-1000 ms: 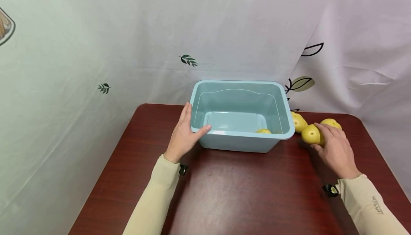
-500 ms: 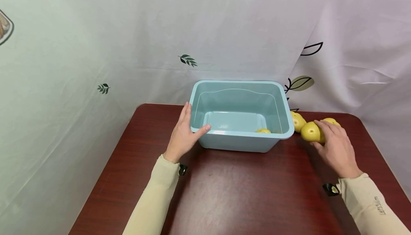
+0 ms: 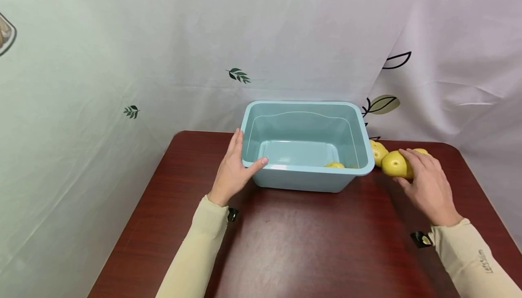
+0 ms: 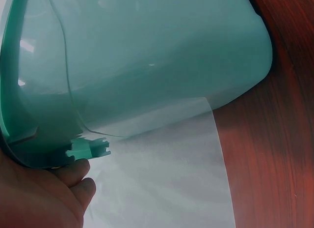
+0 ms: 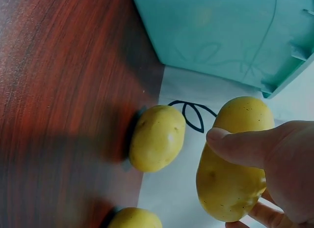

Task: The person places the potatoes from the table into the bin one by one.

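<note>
My right hand [image 3: 431, 189] grips a yellow potato [image 3: 394, 165], thumb on its near side in the right wrist view and fingers partly hidden behind it. This potato [image 5: 235, 164] appears held above the table. My left hand [image 3: 232, 171] holds the near left corner of a light blue plastic bin [image 3: 302, 180]. Its thumb lies over the near rim, its fingers along the left side; in the left wrist view two fingertips [image 4: 82, 189] show below the rim. Inside the bin, near its front right, one potato [image 3: 335, 165] is partly visible.
Right of the bin lies another potato [image 3: 378, 154]. Behind my right hand, a further potato [image 3: 422, 151] is partly hidden. The dark red-brown table [image 3: 293, 243] has rounded far corners. A pale printed cloth [image 3: 195, 76] hangs behind it and along both sides.
My right hand has risen slightly with the potato in its grip. The left hand and the bin stay in place.
</note>
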Motion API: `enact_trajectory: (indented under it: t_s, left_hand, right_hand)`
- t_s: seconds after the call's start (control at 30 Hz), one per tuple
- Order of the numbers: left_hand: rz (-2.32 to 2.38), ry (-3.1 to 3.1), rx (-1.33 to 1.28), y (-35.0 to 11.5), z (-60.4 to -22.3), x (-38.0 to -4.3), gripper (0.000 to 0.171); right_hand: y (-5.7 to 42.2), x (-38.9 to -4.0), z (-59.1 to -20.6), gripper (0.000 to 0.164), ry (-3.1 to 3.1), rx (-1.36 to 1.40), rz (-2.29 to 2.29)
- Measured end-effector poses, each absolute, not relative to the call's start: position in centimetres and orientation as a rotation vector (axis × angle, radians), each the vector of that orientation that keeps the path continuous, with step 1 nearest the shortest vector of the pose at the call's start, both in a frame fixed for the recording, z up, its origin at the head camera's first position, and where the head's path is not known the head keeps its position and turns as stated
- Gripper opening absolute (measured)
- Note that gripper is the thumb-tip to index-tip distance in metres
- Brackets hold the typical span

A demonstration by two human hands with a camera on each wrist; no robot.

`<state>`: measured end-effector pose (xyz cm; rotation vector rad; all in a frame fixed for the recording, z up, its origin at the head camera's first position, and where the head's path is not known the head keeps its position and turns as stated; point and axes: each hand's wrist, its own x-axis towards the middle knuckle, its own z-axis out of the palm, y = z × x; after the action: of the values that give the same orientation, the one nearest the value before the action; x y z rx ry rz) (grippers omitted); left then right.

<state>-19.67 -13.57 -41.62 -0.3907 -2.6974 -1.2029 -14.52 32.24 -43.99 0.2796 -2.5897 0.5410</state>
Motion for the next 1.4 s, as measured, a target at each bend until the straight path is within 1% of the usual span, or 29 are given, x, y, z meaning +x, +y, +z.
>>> enact_trajectory:
  t_s: [1.4]
  left_hand:
    - [-1.202,-2.700,-0.379,-13.5,-41.7,-19.7,0.109]
  right_hand:
    - [30.8,-14.1,-41.8,0.081,-2.511,0.287,0.574]
